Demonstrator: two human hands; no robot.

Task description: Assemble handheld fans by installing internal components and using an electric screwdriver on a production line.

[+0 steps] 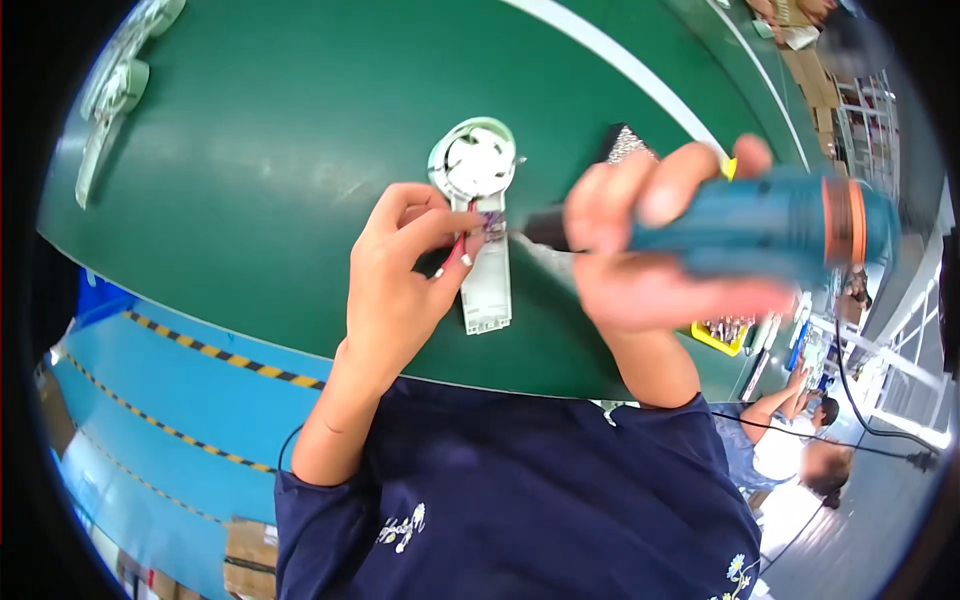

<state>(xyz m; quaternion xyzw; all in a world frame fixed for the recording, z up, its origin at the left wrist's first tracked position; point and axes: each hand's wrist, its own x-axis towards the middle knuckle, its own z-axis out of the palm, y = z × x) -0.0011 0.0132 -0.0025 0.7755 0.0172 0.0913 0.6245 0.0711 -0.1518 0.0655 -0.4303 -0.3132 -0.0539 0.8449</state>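
Room left of fan [480, 160]; screwdriver [745, 228] right

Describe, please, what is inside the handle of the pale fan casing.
Inside the handle, near the round head, a small purplish part is visible, with red wires beside it. The left hand covers part of this spot; what lies beneath cannot be seen.

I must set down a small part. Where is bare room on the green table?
Broadest: between the handheld fan and the pale green parts at upper left. Crowded: right side, with right hand, electric screwdriver and yellow tray.
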